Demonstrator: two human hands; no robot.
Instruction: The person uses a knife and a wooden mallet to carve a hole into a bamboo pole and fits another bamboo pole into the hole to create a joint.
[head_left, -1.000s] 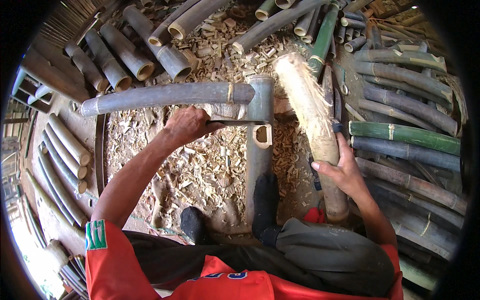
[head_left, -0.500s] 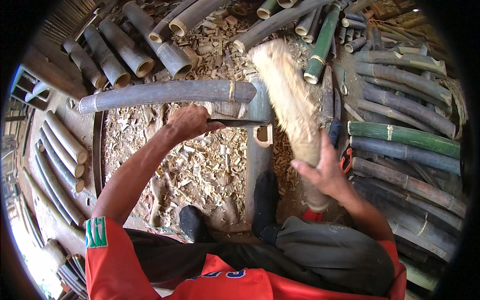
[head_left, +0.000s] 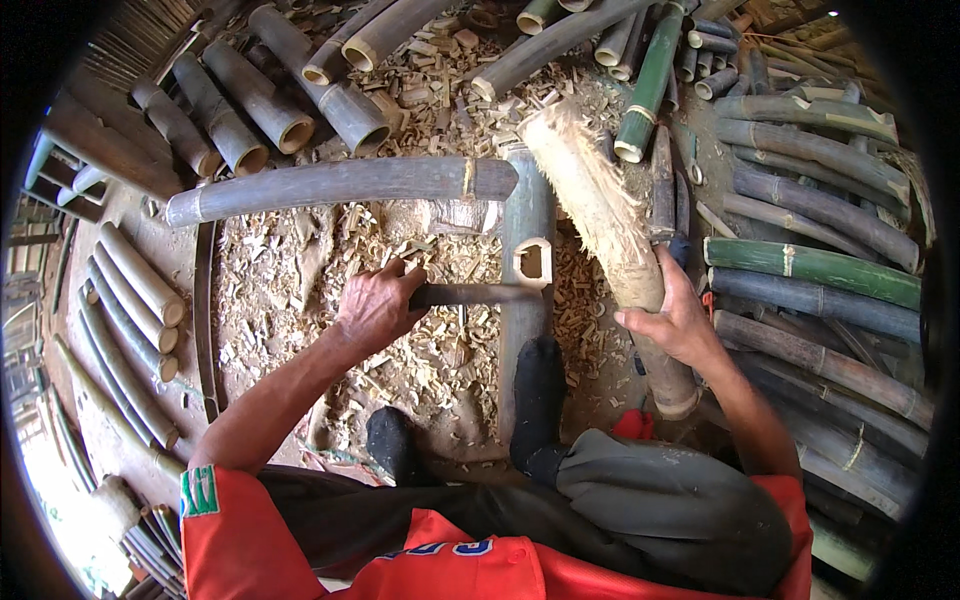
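Observation:
A knife with a dark flat blade (head_left: 465,295) is in my left hand (head_left: 375,305), its fingers wrapped round the handle end. The blade reaches right, across a grey-green bamboo pole (head_left: 524,385), just below a pale-edged hole (head_left: 533,262) cut in its wall. My right hand (head_left: 675,320) grips a thick wooden club (head_left: 590,190) near its lower part. The club's upper part is pale, frayed and splintered, and it slants up to the left, apart from the knife. My black-covered foot (head_left: 537,400) rests against the pole.
Another bamboo piece (head_left: 330,190) lies crosswise beyond my left hand, its right end at the pole's top. Wood chips (head_left: 400,350) cover the ground. Bamboo tubes lie stacked at right (head_left: 820,300), far left (head_left: 255,95) and left (head_left: 135,275). My other foot (head_left: 392,440) is nearby.
The knife has come nearer to me, from the hole's upper edge to just below the hole. The club has tilted and moved right and nearer, away from the pole.

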